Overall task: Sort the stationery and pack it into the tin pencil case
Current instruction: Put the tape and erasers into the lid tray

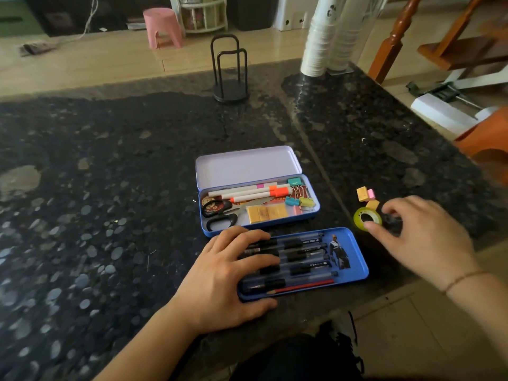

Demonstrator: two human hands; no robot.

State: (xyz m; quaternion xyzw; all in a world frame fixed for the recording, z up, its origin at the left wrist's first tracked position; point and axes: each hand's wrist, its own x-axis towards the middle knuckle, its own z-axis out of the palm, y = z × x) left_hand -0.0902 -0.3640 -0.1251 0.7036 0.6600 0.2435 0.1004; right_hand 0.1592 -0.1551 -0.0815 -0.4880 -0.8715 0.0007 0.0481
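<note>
Resting flat, open, the left hand (pixel 220 276) pins the tray (pixel 357 259); right hand (pixel 420 237), fingers spread, touches the tape roll (pixel 367 218).
</note>
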